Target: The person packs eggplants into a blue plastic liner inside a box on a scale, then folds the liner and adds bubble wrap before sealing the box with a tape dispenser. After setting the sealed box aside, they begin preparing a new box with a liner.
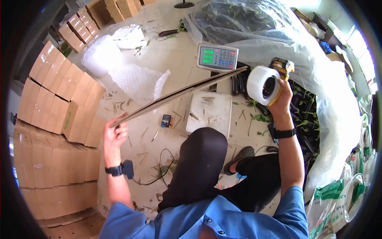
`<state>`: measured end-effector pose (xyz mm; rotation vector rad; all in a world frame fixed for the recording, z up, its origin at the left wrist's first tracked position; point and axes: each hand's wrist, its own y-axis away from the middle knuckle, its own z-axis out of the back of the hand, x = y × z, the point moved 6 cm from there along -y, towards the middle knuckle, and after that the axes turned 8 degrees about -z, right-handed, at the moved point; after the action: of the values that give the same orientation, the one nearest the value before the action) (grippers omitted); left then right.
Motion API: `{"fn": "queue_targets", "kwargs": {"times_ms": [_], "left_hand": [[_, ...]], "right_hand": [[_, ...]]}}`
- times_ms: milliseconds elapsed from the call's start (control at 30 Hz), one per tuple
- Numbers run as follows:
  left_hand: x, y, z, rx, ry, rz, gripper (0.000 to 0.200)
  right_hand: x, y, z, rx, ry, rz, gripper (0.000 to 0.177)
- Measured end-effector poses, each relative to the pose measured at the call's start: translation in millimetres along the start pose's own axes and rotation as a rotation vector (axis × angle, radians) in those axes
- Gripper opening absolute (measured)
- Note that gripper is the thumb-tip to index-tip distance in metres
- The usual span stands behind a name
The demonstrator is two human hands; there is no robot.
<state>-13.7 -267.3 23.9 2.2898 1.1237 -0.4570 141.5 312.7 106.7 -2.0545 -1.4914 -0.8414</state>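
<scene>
A flat folded cardboard box (175, 93), seen nearly edge-on, slants across the middle of the view. At its lower left end, my left hand (115, 133) is closed on the edge. My right hand (283, 99) grips a tape dispenser (285, 68) with a yellow frame and a large roll of packing tape (256, 84). The roll is close to the cardboard's upper right end. Beneath the cardboard lies the white scale platform (221, 109), with plant scraps on it. Its lit display panel (217, 57) stands behind.
Stacked cardboard boxes (51, 107) line the left side. Eggplants (304, 105) lie at right beside plastic sheeting (332, 131), with more under the sheet (238, 20) at the back. Bubble wrap (137, 81), a small dark box (166, 120), a cable (161, 159) and scraps are on the floor.
</scene>
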Motion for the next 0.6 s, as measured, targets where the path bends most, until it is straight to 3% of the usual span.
{"fn": "queue_targets", "kwargs": {"times_ms": [100,200,267,300,367,400,467,500,533,600], "left_hand": [[45.3,-43.0,-6.1,-0.083,0.011,0.13,0.04],[70.0,-97.8,22.8,0.017,0.034,0.29,0.041],[82.7,-124.4,27.5,-0.193,-0.437,0.114,0.045],[89.4,-132.8,16.0,-0.2,-0.427,0.115,0.045],[79.4,-138.9,5.7,-0.499,-0.71,-0.069,0.061],[84.1,-149.2,5.0,-0.504,-0.708,-0.061,0.061],[82.6,-163.1,-17.3,-0.347,-0.387,-0.404,0.07],[87.0,-157.7,-30.6,-0.328,-0.376,-0.562,0.069],[97.1,-153.7,-43.8,-0.331,-0.375,-0.562,0.069],[100.4,-143.7,-72.1,-0.286,-0.694,-0.813,0.055]], "right_hand": [[-30.4,-9.4,8.6,-0.045,0.007,-0.043,0.044],[-28.3,-22.8,48.5,-0.139,0.03,-0.092,0.038],[-33.5,-20.7,59.9,-0.132,0.056,-0.153,0.035],[-37.4,-19.5,67.6,-0.187,0.089,-0.142,0.034],[-45.0,-15.5,80.6,-0.254,0.14,-0.16,0.03],[-44.4,-12.7,87.3,-0.31,0.126,-0.167,0.03],[-42.0,-9.1,87.3,-0.325,0.162,-0.185,0.031],[-39.5,-6.0,85.0,-0.339,0.141,-0.181,0.032],[-32.8,-5.2,88.7,-0.354,0.161,-0.171,0.032],[-20.7,-3.1,83.5,-0.372,0.172,-0.166,0.032]]}}
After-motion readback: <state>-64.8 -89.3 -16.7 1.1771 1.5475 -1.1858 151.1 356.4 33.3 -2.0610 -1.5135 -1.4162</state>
